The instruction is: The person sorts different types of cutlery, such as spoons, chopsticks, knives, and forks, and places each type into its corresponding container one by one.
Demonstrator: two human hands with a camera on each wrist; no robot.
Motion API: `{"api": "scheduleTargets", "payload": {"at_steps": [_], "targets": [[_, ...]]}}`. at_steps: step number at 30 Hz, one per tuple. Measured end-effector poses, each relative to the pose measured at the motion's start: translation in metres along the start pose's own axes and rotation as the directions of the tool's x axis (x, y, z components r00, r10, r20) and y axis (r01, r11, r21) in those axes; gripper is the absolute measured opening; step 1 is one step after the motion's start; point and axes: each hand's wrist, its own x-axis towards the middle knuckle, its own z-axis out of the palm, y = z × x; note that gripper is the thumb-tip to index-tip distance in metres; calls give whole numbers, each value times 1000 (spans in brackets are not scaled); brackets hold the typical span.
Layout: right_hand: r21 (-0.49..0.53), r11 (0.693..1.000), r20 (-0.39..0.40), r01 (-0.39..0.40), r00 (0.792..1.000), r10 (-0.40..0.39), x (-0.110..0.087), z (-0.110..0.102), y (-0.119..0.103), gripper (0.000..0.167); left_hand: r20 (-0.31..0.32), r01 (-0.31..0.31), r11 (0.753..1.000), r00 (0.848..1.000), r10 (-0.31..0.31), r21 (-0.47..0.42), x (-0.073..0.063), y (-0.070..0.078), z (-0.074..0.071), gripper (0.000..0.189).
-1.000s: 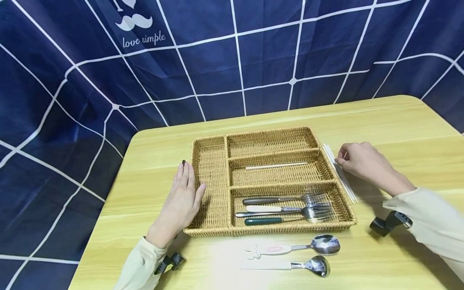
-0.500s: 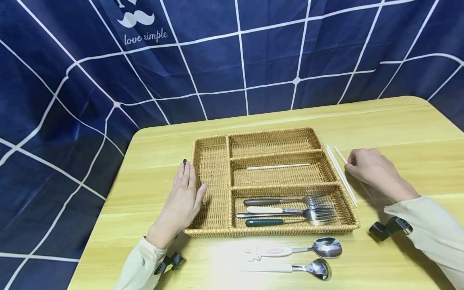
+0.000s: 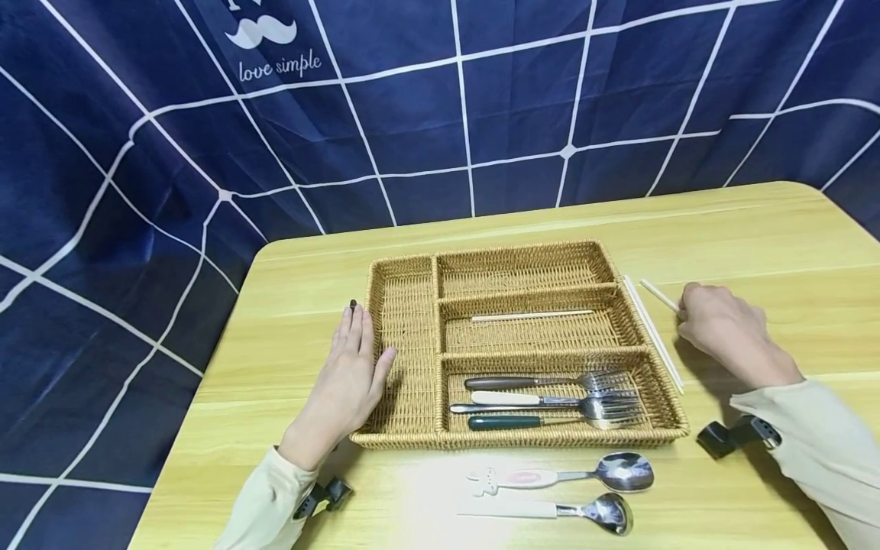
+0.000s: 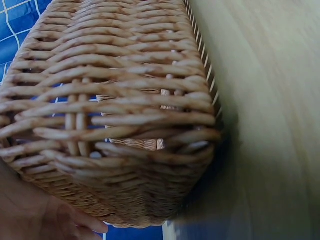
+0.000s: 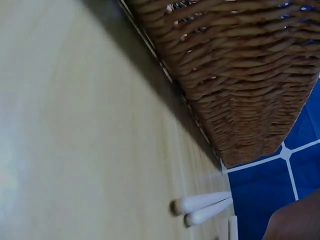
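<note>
My left hand (image 3: 349, 374) lies with straight fingers along the left rim of a wicker cutlery tray (image 3: 437, 328). In the left wrist view its fingertips show at the woven wall (image 4: 115, 115). To the right of the tray, my right hand (image 3: 729, 332) pinches a pale chopstick (image 3: 658, 294) whose far end sticks out past the fingers; the rest is hidden under the hand. Two more chopsticks (image 3: 653, 333) lie side by side along the tray's right wall, their ends (image 5: 202, 206) close by in the right wrist view. One chopstick (image 3: 531, 315) lies in the tray's middle compartment.
The front compartment holds several forks (image 3: 605, 405). Nearer me on the wooden table (image 3: 777, 244) lie a spoon with a rabbit handle (image 3: 525, 478) and a white-handled spoon (image 3: 522, 509). A small dark object (image 3: 353, 304) shows by my left fingertips. A blue gridded cloth (image 3: 516, 114) hangs behind.
My right hand has moved right, drawing one chopstick away from the other two beside the tray. The view has shifted slightly; my left hand stays on the rim.
</note>
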Motion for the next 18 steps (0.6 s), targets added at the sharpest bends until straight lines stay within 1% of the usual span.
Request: {"api": "scheduleTargets", "payload": {"at_steps": [2,4,6,9,14,16,18], "targets": [[-14,999,-39,33,999,-33,0,1,1,14,3,1,1000,1000,-1,2,0,0,0,70],[-35,997,-94,70,993,-73,0,1,1,18,4,0,1000,1000,0,-1,-1,0,0,70],[-64,991,-158,116,980,-125,0,2,2,22,6,-1,1000,1000,1,-2,0,0,0,70],[-108,977,-228,182,952,-203,1,2,1,28,7,-3,1000,1000,3,2,0,-1,0,71],[-184,944,-319,273,892,-320,1,-1,-2,19,13,-7,1000,1000,7,7,1,0,-1,71],[-223,926,-330,306,870,-366,2,-3,-5,19,16,-5,1000,1000,5,7,1,0,-1,71],[-261,900,-310,349,853,-421,3,-6,-7,20,18,-4,1000,1000,4,9,1,0,-1,71]]}}
